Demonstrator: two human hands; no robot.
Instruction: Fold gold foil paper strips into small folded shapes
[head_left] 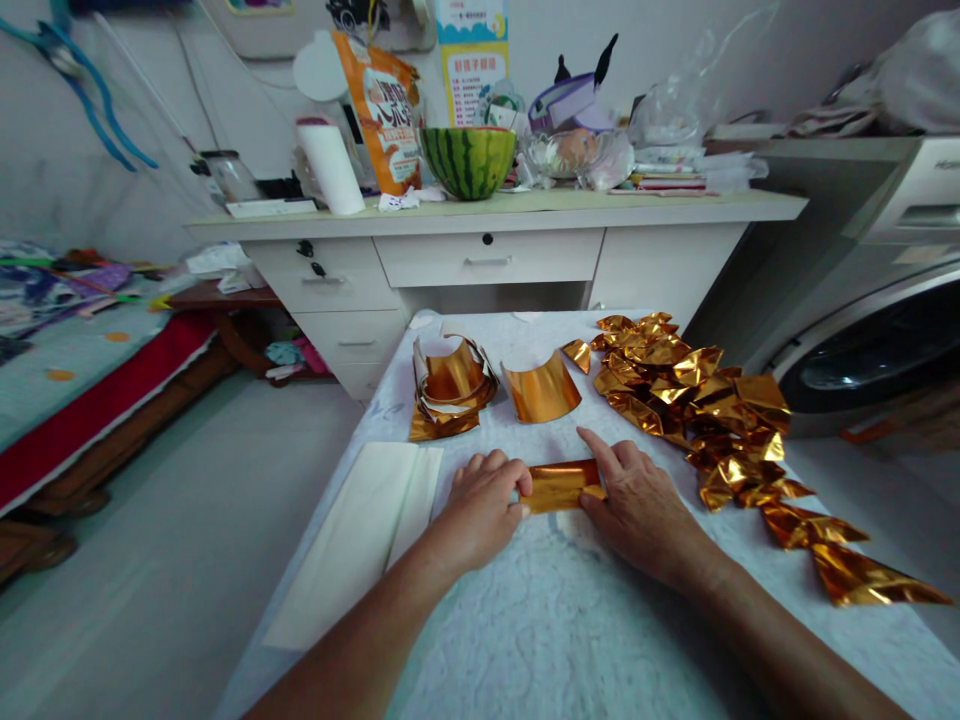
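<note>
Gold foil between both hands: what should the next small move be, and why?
Probably lower the right hand's index finger to the foil: the left hand pinches one end, but that finger points out past the far edge.

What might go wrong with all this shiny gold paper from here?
The gold foil sheet between the left hand and right hand looks thin, so it might crease crookedly or tear. The folded foil pieces trail to the table's right edge; a bumped one may drop. The white paper sheets, along the left edge, could slide off if the left forearm brushes them.
</note>
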